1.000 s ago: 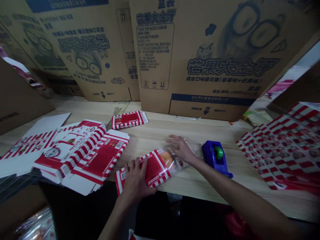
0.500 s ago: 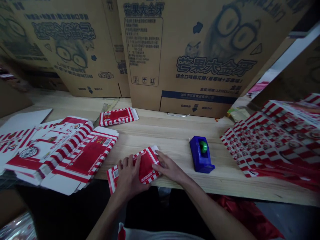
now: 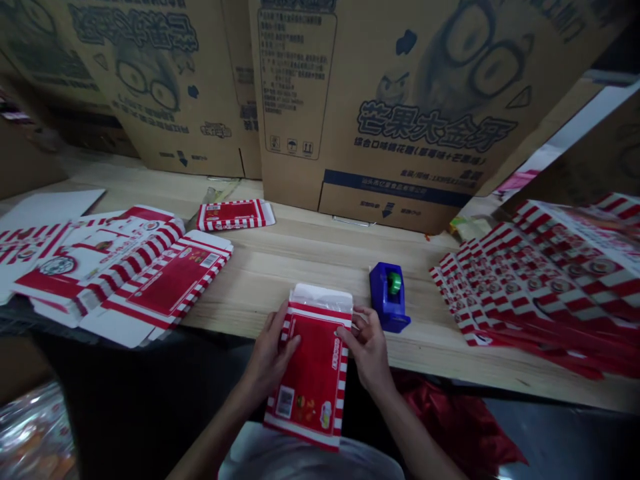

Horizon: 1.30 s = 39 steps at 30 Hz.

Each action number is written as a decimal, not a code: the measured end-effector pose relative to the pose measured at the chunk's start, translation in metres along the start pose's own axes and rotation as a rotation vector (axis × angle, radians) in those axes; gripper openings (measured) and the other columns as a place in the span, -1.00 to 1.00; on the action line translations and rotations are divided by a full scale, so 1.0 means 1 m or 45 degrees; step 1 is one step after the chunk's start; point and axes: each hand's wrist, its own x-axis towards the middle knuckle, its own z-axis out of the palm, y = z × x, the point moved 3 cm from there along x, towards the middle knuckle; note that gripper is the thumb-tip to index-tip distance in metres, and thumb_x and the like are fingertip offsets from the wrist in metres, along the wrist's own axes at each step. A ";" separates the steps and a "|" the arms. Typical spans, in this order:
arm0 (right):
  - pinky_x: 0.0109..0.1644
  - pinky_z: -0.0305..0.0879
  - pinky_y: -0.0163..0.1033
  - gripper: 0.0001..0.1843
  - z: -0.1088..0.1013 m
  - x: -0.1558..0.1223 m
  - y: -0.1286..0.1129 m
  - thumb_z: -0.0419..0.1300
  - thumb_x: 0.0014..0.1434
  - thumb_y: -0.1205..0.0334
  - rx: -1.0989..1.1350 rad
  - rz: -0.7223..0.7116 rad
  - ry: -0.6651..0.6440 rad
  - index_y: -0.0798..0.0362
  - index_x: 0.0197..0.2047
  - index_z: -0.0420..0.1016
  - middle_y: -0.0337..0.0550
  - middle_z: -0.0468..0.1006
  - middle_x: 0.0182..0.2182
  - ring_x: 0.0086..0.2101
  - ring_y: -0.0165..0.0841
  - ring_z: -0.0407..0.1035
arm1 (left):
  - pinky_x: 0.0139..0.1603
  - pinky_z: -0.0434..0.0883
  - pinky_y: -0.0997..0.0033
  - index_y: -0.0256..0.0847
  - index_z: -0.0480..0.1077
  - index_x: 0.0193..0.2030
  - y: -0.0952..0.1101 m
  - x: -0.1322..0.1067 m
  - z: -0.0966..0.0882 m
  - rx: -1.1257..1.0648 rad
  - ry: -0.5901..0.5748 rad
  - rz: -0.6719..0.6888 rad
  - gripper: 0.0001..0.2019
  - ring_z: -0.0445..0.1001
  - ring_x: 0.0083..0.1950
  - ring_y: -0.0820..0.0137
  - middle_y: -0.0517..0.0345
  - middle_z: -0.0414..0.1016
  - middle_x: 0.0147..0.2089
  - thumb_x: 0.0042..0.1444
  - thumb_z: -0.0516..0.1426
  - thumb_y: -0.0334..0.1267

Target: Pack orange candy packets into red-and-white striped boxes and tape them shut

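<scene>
A red and white striped carton [image 3: 313,370] is held lengthwise over the near edge of the wooden table [image 3: 310,260], its white flap open at the far end. My left hand [image 3: 273,353] grips its left side, thumb on the red face. My right hand [image 3: 367,347] grips its right side, fingers curled around the edge. A blue tape dispenser [image 3: 387,303] with a green roll stands just beyond my right hand.
Flat striped cartons lie in a stack at the left [image 3: 125,270] and a fanned pile at the right [image 3: 540,280]. One small folded carton [image 3: 234,215] sits farther back. Large printed cardboard boxes [image 3: 400,107] wall off the table's far side.
The bagged item was pushed inside the carton. Both hands then turned the carton from lying sideways on the table to pointing away, and drew it toward me over the edge.
</scene>
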 end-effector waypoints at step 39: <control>-0.22 0.32 -0.26 -0.59 -0.026 -0.003 -0.003 0.42 -0.14 0.28 0.018 0.350 -0.183 0.01 -0.16 0.51 -0.22 0.58 -0.33 -0.31 -0.30 0.43 | -0.36 0.34 0.55 -0.17 0.34 -0.31 0.003 0.008 0.019 -1.056 0.051 -0.482 -0.68 0.43 -0.37 0.48 0.29 0.46 -0.38 -0.18 0.34 -0.44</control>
